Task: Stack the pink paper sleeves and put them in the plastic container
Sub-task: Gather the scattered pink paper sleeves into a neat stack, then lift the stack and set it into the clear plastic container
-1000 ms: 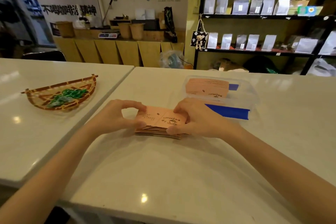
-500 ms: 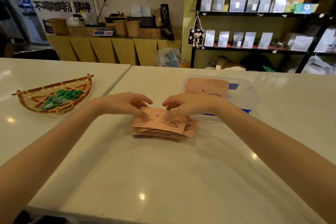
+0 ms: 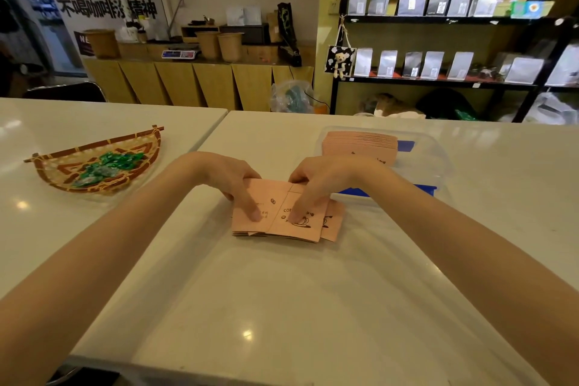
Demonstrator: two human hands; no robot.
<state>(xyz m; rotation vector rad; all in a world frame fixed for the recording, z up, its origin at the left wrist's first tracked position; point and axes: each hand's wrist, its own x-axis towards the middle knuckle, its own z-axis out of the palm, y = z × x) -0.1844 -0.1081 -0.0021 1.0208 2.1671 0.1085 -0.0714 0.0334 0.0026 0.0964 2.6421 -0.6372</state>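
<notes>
So compared with half a second back, both hands have slid a bit toward the near edge of the pile, fingers now flatter on the top sheet instead of arched over it, and the pile looks slightly more squared up on its left side. The left hand (image 3: 232,180) has its fingers spread narrow and pointing down, fingertips (image 3: 254,213) pressing on the left half of the top sheet of the loose stack of flat pink paper sleeves with black coffee-cup print (image 3: 282,222). The right hand (image 3: 316,180) does the same on the right half, its fingers (image 3: 296,213) landing right on the printed cup, while the thumb sits up at the far edge of the pile. Neither hand is really gripping anything, just pinning and nudging; whether the thumbs hook under a sheet I can't tell. The stack lies on the glossy white table (image 3: 282,307), a couple of sheets still sticking out at the right. Just behind the right hand sits the clear plastic container with blue clips (image 3: 432,160), and inside it there's already a neat second stack of pink sleeves (image 3: 360,142) leaning toward the left end. Off on the neighbouring white table (image 3: 78,116) to the left, well apart from all this, is a woven bamboo fan-shaped basket (image 3: 56,172) holding green wrapped candies (image 3: 109,163).
</notes>
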